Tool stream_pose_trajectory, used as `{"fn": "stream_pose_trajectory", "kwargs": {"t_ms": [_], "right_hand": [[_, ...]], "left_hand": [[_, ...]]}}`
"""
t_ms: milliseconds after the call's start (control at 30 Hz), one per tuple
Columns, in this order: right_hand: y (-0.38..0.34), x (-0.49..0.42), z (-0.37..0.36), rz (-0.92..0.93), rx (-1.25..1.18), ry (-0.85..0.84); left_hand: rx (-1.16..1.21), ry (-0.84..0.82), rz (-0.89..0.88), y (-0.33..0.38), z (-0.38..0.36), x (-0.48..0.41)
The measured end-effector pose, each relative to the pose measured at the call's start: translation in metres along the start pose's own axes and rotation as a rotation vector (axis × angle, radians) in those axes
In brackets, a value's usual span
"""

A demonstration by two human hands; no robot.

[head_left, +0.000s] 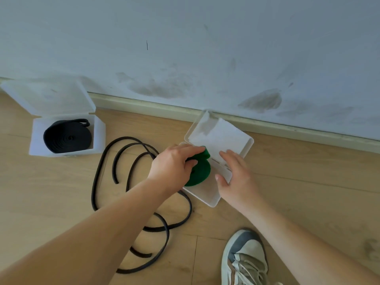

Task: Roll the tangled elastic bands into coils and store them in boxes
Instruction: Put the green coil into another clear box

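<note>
Two hands in: my left hand curls round the green coil, sitting down in the box at frame centre; my right hand, just right of it, rests loose-fingered on the box edge.

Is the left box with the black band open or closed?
Open. The lid is tipped back toward the wall, and the rolled black band lies in plain view inside the box.
</note>
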State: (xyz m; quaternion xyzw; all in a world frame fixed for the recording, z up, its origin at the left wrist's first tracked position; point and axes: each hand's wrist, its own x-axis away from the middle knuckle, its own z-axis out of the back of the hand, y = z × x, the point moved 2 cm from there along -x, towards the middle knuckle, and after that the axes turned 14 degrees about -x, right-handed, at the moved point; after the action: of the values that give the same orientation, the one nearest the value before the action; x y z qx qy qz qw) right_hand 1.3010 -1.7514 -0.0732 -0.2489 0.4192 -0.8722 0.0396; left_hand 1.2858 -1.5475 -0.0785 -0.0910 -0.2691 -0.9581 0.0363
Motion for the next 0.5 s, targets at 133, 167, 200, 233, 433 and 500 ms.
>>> {"fn": "stream_pose_trajectory", "kwargs": {"t_ms": [133, 167, 200, 233, 433, 500], "right_hand": [[-0.007, -0.013, 0.014, 0.034, -0.052, -0.070], [-0.010, -0.015, 0.017, 0.063, -0.047, -0.069], [-0.012, -0.017, 0.017, 0.123, -0.019, -0.043], [-0.014, -0.018, 0.015, 0.191, 0.035, -0.001], [-0.014, 0.000, -0.008, -0.061, -0.351, 0.077], [-0.010, 0.003, -0.011, -0.110, -0.479, 0.105]], "left_hand": [[0.056, -0.102, 0.007, 0.005, -0.007, 0.002], [0.053, -0.108, 0.007, 0.006, -0.009, 0.003], [0.047, -0.102, 0.007, 0.007, -0.011, 0.003], [0.039, -0.097, 0.007, 0.008, -0.012, 0.001], [-0.012, -0.122, -0.095, 0.012, -0.014, -0.004], [-0.031, -0.131, -0.104, 0.012, -0.015, -0.002]]}}
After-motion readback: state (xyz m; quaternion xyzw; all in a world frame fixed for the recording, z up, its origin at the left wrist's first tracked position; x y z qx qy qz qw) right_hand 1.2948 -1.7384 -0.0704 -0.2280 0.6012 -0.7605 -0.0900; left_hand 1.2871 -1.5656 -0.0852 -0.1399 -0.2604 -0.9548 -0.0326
